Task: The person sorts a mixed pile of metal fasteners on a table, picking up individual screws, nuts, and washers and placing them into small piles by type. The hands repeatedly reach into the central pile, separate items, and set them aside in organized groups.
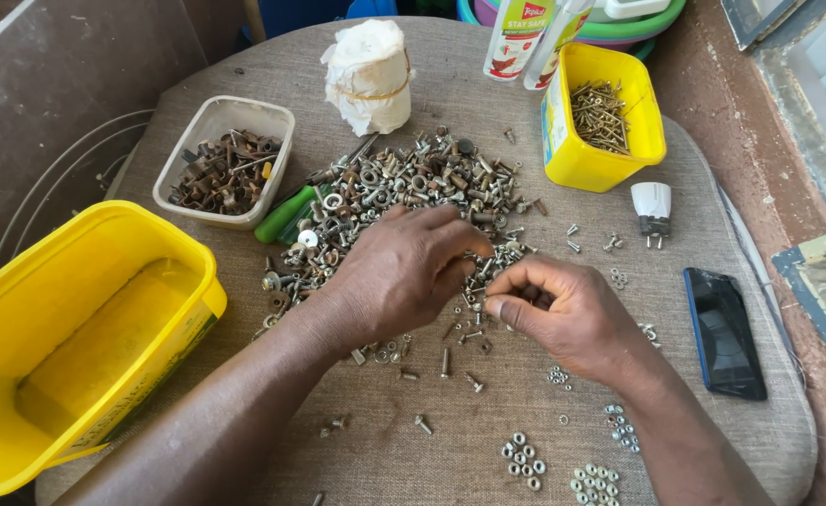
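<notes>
**Mixed fastener pile, mid-bench**

Pile of bolts, nuts and washers: grey and rusty metal, loose, heaped in a wide spread across the middle of the bench, bolts lying at all angles. Near edge sits under both hands. Strays trail toward the viewer: single bolts lying flat, plus small sorted clusters of nuts.

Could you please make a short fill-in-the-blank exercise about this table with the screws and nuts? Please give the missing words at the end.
1. Both hands, the left hand and the right hand, work at the near edge of the pile of mixed ____.
2. The large tub at the left edge is ____ in colour.
3. The black phone lies beside the ____ hand.
4. The small yellow tub holds ____.

Missing words: hardware; yellow; right; screws
</notes>
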